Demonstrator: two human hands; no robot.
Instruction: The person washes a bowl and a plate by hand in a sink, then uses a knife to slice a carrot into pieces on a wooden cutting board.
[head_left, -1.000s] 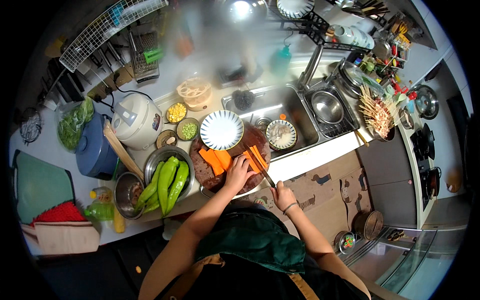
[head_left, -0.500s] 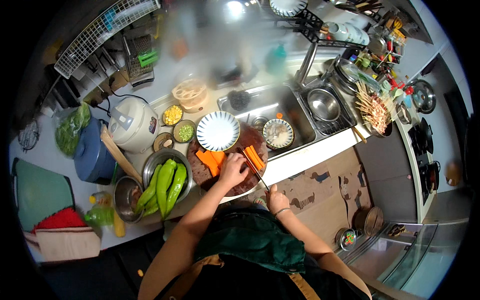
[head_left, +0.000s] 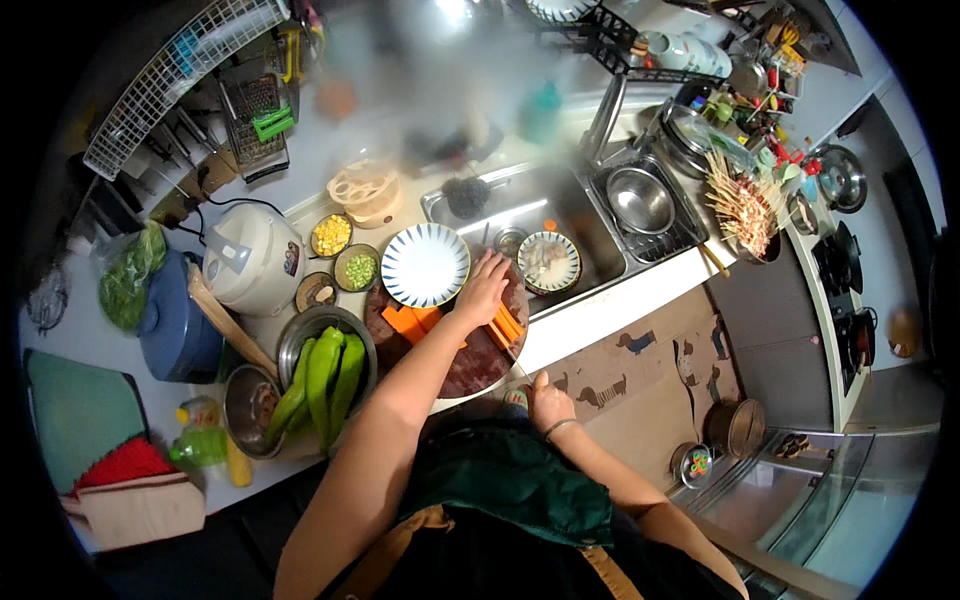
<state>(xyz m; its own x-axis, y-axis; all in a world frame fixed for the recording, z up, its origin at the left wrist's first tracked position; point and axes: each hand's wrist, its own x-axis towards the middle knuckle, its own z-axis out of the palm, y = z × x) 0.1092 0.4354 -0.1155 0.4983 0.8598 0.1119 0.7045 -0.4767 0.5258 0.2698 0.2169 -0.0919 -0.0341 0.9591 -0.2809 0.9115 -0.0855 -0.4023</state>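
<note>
My left hand (head_left: 485,285) reaches over the brown round cutting board (head_left: 460,375), fingers stretched out just right of the striped white plate (head_left: 425,265). It is close to the far end of the orange carrot strips (head_left: 507,326); whether it touches them is unclear. Wider carrot slices (head_left: 405,323) lie left of that wrist, partly covered by my forearm. At the board's near right edge my right hand (head_left: 550,403) grips a knife (head_left: 519,367), its blade seen nearly edge-on beside the strips. The plate overlaps the board's far left side.
A bowl of pale food in liquid (head_left: 549,263) stands by the sink (head_left: 585,225). Small bowls of corn (head_left: 331,235) and chopped green pieces (head_left: 357,268) sit left of the plate. Long green peppers (head_left: 322,380) fill a steel bowl. Skewers (head_left: 745,205) stand at the right.
My left hand has left the wide carrot slices and moved away from me to the board's far side, fingers now extended. The knife is tilted lower, and my right hand has barely shifted.
</note>
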